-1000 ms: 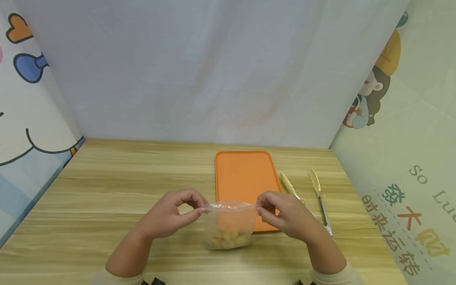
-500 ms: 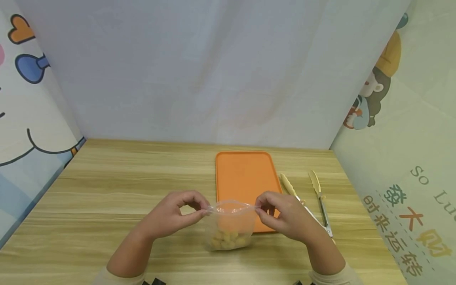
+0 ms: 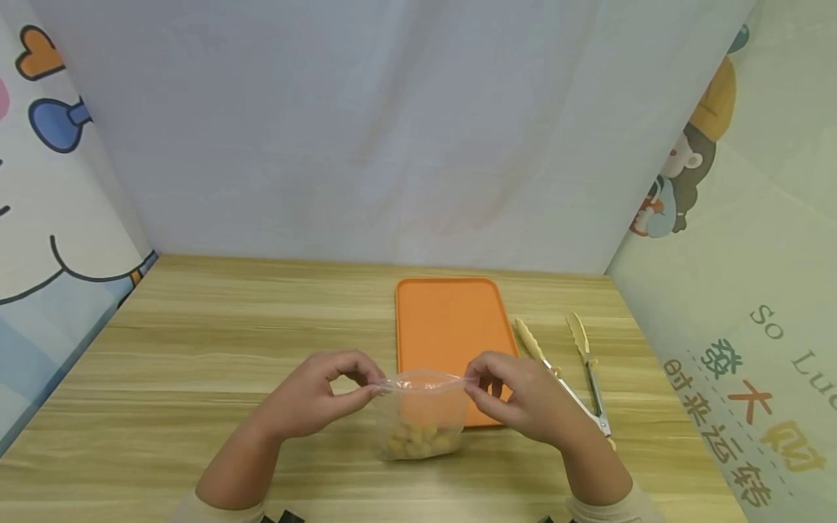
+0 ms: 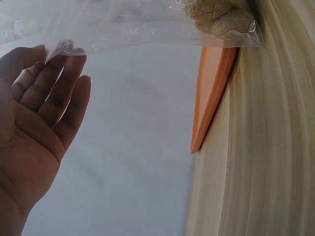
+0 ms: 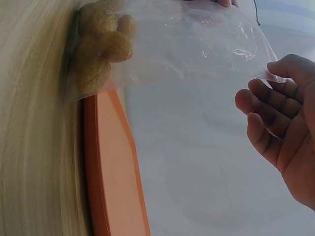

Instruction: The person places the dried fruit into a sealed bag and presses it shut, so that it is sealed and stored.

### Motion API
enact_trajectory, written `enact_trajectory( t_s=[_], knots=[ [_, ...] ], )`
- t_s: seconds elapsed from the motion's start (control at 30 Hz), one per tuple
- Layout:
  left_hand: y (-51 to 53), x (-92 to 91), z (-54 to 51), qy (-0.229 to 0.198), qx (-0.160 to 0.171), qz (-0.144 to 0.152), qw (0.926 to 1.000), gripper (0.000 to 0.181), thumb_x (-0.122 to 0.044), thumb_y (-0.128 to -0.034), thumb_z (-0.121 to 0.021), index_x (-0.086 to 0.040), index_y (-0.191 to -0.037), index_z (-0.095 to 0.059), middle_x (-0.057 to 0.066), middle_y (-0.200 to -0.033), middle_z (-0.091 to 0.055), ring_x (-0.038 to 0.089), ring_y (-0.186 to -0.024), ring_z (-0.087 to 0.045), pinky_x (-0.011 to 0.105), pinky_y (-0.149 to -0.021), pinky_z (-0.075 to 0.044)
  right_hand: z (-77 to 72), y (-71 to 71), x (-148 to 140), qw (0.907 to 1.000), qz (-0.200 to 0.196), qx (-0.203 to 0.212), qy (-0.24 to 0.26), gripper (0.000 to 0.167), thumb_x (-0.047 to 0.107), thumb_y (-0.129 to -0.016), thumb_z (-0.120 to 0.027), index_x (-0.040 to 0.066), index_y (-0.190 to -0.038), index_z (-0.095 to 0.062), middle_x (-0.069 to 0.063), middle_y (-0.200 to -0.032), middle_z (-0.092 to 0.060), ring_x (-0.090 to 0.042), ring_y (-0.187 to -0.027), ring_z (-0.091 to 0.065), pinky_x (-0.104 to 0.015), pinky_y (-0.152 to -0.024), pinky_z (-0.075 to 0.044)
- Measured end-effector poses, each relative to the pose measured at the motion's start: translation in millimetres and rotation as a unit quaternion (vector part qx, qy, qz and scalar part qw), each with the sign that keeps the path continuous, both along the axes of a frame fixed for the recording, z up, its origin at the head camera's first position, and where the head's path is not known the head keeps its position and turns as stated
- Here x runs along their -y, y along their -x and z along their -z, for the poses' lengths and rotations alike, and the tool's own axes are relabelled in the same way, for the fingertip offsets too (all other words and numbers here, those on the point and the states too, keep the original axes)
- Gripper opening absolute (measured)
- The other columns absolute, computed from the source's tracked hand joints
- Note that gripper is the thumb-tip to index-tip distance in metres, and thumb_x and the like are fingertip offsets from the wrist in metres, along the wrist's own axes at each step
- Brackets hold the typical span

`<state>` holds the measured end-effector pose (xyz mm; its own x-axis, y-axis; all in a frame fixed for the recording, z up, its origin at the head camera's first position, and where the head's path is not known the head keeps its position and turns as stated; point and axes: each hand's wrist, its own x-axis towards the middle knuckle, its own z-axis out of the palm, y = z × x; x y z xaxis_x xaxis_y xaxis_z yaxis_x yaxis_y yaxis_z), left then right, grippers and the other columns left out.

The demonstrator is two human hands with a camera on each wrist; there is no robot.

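Note:
A clear zip bag (image 3: 421,410) stands upright at the front of the table, overlapping the view of an orange tray (image 3: 451,319) behind it. Several tan, rough-skinned lumps (image 5: 101,49), looking like unshelled peanuts, lie in its bottom. My left hand (image 3: 307,396) pinches the left end of the bag's top edge between thumb and fingers. At the opposite end, my right hand (image 3: 526,396) pinches the same edge. Between them the mouth bows slightly apart. In the left wrist view a small printed figure (image 4: 19,29) shows on the plastic.
Metal tongs (image 3: 591,385) with cream-coloured tips lie spread on the wooden table (image 3: 248,319), right of the tray and partly behind my right hand. A pale curtain (image 3: 392,145) hangs at the back. Printed cloths flank the table on both sides.
My right hand has shifted slightly left, and the bag's mouth bows a little more than one second ago. Both hands keep their pinch; the tray and tongs stay put.

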<state>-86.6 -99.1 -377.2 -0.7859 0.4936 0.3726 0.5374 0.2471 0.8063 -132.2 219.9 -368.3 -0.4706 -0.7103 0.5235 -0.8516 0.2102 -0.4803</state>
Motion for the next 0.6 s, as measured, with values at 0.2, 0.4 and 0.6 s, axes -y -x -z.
enact_trajectory(
  t_s=[0.2, 0.4, 0.6],
  knots=[
    [-0.9, -0.7, -3.2, 0.005, -0.005, -0.002, 1.0, 0.009, -0.012, -0.095, -0.065, -0.021, -0.095, -0.066, -0.007, -0.096, -0.069, 0.009, -0.085, -0.065, 0.028, -0.078, -0.055, -3.3, -1.5, 0.1, 1.0, 0.002, 0.0, -0.003, 0.003, 0.012, -0.095, -0.062, 0.015, -0.097, -0.062, 0.008, -0.089, -0.064, 0.001, -0.072, -0.058, -0.012, -0.065, -0.049],
    [-1.5, -1.3, -3.8, 0.01, -0.007, -0.006, 0.9999, 0.009, -0.013, -0.0949, -0.066, -0.022, -0.095, -0.066, -0.008, -0.096, -0.069, 0.008, -0.085, -0.065, 0.028, -0.077, -0.055, -3.1, -2.1, 0.1, 0.9999, 0.007, -0.004, -0.008, 0.009, 0.008, -0.093, -0.063, 0.016, -0.096, -0.062, 0.008, -0.087, -0.064, 0.002, -0.072, -0.057, -0.015, -0.062, -0.05],
    [-1.8, -1.7, -4.4, 0.011, -0.004, -0.008, 0.9999, 0.008, -0.013, -0.0948, -0.066, -0.021, -0.095, -0.066, -0.008, -0.096, -0.069, 0.009, -0.085, -0.065, 0.027, -0.078, -0.055, -2.7, -2.4, 0.1, 0.9998, 0.012, -0.006, -0.014, 0.003, 0.012, -0.095, -0.061, 0.015, -0.097, -0.062, 0.011, -0.087, -0.063, 0.002, -0.071, -0.056, -0.014, -0.061, -0.048]
  ],
)
